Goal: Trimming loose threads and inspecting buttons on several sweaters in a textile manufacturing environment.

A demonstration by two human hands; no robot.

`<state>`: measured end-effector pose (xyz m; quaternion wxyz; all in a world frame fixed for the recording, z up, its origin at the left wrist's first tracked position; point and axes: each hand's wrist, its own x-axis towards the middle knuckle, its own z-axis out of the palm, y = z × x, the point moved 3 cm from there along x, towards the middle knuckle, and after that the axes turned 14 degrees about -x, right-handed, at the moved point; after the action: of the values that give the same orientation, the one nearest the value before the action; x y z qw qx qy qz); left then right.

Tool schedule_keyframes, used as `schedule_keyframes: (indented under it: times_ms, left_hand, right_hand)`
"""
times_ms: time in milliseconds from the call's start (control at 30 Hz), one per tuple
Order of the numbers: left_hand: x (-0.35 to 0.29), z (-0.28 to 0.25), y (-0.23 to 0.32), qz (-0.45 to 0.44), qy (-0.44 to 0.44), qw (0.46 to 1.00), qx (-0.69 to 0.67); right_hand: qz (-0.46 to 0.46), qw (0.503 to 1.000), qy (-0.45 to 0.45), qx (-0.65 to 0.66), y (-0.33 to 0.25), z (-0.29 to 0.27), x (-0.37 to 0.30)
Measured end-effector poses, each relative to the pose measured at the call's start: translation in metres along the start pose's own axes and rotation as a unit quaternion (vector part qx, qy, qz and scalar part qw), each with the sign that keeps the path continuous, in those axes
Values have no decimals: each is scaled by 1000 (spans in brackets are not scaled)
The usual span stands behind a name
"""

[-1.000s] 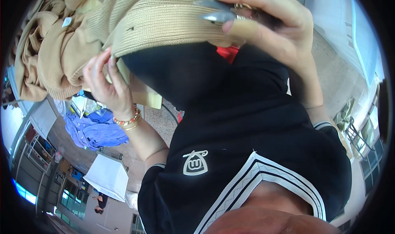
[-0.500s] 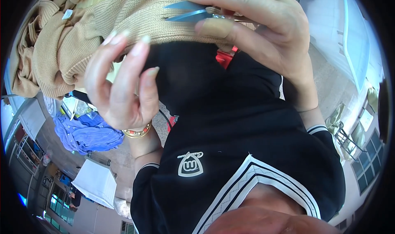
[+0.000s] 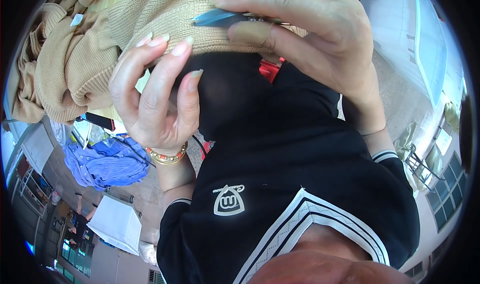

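A beige knitted garment (image 3: 170, 21) lies across my lap at the top of the view. Over its lower edge, my right hand (image 3: 320, 39) is closed around a pair of thread snips (image 3: 216, 18), its thumb wrapped in a tan plaster. The snips' bluish blades are nearly together above the knit; their handles are mostly hidden by my fingers. My left hand (image 3: 155, 94), with bracelets at the wrist, hovers at the garment's near edge. Its fingers are curved and apart, the thumb standing off, and nothing shows between them. I cannot tell whether its fingertips touch the knit.
More beige knitwear (image 3: 65, 79) is heaped on the left. Below it are a dark phone-like object (image 3: 98, 120) and a bundle of blue-violet clothing (image 3: 105, 164). A white box-like object (image 3: 117, 224) stands farther off, near another person (image 3: 79, 226). Translucent sheeting (image 3: 400, 39) hangs at the right.
The snips' blades have come together from being spread. My right hand has shifted slightly left, and my left hand slightly right, its fingers opening a little. Another person has come into fuller view.
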<state>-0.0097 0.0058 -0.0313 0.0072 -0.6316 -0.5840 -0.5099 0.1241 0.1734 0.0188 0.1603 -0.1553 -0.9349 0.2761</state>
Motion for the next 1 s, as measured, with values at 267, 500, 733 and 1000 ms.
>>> schedule_keyframes:
  times_ms: [267,500,733,1000]
  left_hand:
    - [4,1,2,-4,25,999,43]
    - [1,-8,-6,-13,41,995,95]
    - [-28,-30,-33,-49,77,989,115]
    - [-44,-28,-48,-99,107,986,86]
  right_hand:
    - [7,998,12,60,1,-3,-1]
    - [36,993,89,72,17,-5,-16]
    - [45,990,75,114,31,5,-31]
    - [-18,988,33,149,20,14,-29]
